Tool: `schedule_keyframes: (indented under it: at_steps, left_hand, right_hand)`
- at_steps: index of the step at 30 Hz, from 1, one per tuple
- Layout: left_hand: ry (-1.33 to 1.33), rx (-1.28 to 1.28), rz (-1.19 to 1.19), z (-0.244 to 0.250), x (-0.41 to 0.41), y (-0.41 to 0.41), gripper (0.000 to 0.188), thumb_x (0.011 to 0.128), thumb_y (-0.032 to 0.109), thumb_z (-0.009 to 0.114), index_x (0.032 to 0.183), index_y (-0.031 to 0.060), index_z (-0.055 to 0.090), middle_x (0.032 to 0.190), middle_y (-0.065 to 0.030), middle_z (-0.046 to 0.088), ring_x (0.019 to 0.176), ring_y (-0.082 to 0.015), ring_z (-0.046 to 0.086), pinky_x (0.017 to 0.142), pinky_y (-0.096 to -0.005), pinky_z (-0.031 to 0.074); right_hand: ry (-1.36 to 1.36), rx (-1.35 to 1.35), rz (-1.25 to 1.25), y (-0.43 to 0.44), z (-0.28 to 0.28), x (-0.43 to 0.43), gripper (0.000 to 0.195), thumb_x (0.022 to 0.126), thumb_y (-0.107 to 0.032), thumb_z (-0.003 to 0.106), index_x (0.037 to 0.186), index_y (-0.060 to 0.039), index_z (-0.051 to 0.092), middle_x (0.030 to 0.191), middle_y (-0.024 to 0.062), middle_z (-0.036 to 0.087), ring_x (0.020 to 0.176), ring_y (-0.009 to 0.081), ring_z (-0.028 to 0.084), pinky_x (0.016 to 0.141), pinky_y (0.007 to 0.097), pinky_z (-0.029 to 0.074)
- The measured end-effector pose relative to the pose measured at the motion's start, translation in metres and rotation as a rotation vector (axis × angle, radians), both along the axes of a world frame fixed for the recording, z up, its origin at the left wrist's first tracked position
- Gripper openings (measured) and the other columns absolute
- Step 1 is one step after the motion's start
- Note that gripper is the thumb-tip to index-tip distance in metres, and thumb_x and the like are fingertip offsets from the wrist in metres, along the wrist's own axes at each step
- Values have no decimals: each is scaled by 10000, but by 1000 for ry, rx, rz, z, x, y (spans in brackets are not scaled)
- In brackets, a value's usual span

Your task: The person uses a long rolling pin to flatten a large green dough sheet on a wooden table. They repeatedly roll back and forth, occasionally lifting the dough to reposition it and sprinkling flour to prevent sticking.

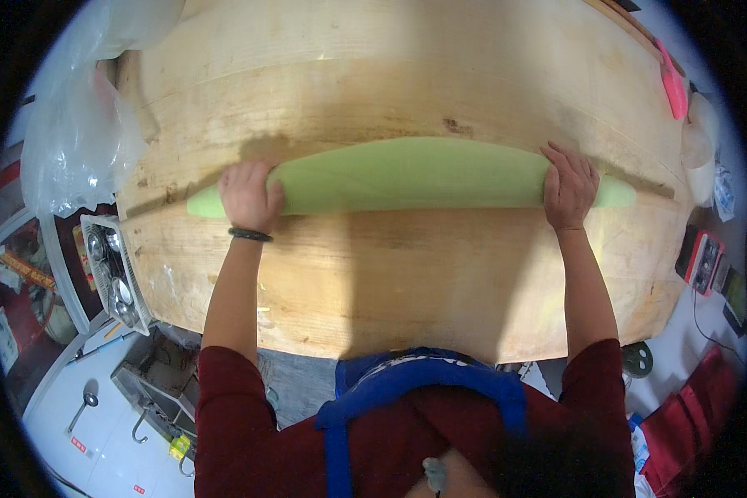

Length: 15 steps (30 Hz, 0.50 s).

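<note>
A long roll of light green dough [411,177] lies crosswise on a wooden work board [423,274], thick in the middle and tapering to both ends. My left hand [251,194], with a dark bracelet at the wrist, grips it near its left end. Near the right end my right hand [571,187] lies over the dough, its fingers bent over the far side. A short green end sticks out beyond each hand. Whether a rolling pin is inside the dough cannot be told.
Clear plastic bags [78,143] hang over the board's left edge. Beside it stands a white basket [138,305] of metal utensils. A pink plastic tool [673,84] lies at the far right edge. A red and black device [700,261] sits beyond the right edge; a ladle [88,400] is at lower left.
</note>
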<state>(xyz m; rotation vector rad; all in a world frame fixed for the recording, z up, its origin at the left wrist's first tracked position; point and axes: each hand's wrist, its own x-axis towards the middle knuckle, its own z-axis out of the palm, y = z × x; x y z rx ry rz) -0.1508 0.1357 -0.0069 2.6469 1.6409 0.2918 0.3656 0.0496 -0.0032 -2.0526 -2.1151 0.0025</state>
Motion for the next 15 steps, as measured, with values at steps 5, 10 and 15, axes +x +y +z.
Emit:
schedule_keyframes:
  at_steps: [5, 10, 15]
  left_hand:
    - [-30, 56, 32, 7, 1, 69, 341, 943, 350, 412, 1101, 140, 628, 1138, -89, 633, 1106, -291, 547, 1055, -488, 283]
    - [21, 97, 24, -11, -33, 60, 408, 934, 403, 358, 1082, 138, 631, 1114, -74, 635, 1071, -300, 562, 1060, -497, 302]
    - [-74, 59, 246, -5, -36, 127, 369, 965, 304, 329, 1061, 151, 650, 1064, -81, 653, 1051, -289, 570, 1053, -507, 313]
  right_hand:
    - [-72, -57, 26, 50, 13, 31, 336, 898, -263, 449, 1165, -202, 643, 1171, 44, 646, 1138, 259, 562, 1057, 504, 303]
    - [-143, 44, -1, 48, -12, 66, 320, 933, -265, 421, 1160, -190, 632, 1214, 46, 622, 1160, 284, 540, 1066, 520, 281]
    - [-13, 92, -51, 105, 9, 79, 384, 986, -299, 316, 1166, -154, 623, 1205, 58, 628, 1147, 299, 540, 1046, 489, 310]
